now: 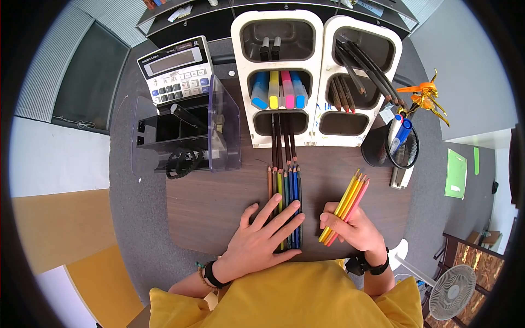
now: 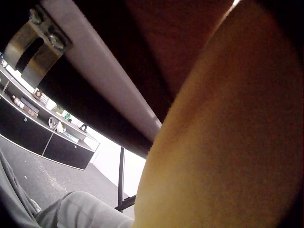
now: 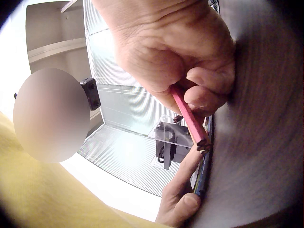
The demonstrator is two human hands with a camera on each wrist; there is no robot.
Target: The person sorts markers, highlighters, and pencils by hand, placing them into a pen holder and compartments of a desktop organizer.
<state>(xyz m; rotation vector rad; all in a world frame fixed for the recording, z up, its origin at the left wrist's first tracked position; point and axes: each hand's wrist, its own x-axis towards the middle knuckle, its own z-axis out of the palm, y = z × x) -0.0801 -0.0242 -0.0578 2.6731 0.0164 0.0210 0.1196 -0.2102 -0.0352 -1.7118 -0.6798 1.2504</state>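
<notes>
In the head view, the left hand [image 1: 266, 235] lies palm down with spread fingers across a row of coloured pencils [image 1: 285, 188] on the brown table. The row runs from brown through yellow-green to blue and black. To its right, the right hand [image 1: 355, 227] grips a small bundle of yellow and pink-red pencils [image 1: 345, 208], tips pointing away from the body. In the right wrist view, a red pencil [image 3: 187, 113] sticks out of the curled right hand [image 3: 185, 61]. The left wrist view shows mostly a forearm and the table's underside; the left hand's fingers are hidden there.
Dark pencils [image 1: 283, 142] lie just beyond the row. Behind stands a white organizer [image 1: 319, 82] with highlighters [image 1: 286, 90] and more pencils. A clear desk caddy [image 1: 224, 128] and calculator [image 1: 178, 68] are at the left; a mesh pen cup [image 1: 377, 146] is at the right.
</notes>
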